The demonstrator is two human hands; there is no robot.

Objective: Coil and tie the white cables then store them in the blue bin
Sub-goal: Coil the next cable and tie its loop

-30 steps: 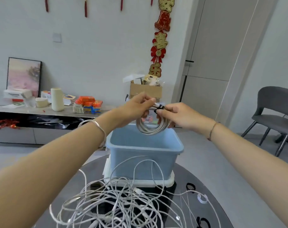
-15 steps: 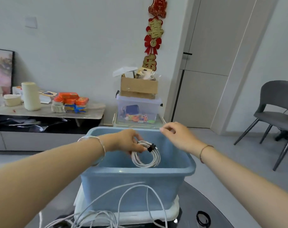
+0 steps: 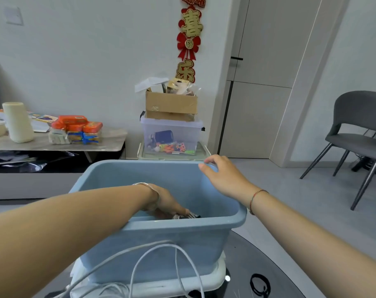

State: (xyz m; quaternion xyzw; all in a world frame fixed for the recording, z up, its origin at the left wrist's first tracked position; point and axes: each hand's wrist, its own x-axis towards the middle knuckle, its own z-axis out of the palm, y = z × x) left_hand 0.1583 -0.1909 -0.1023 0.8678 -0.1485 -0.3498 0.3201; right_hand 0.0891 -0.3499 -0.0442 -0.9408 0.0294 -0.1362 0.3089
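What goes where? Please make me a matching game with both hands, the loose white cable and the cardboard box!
Things:
1. left hand
2. right hand
3. loose white cable
4. cardboard box

Places:
A. on top of the clear storage box
B. reaching down inside the blue bin
C. at the bin's far right corner
D. looping in front of the bin's near wall

Pairs: 1-B, 2-C, 3-D, 4-A

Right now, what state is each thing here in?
blue bin: open-topped, upright.
left hand: down inside bin, grip hidden.
coiled cable: low in bin, mostly hidden.
right hand: fingers relaxed, holding nothing.
loose white cables: uncoiled, outside bin.
black tie: loose on table.
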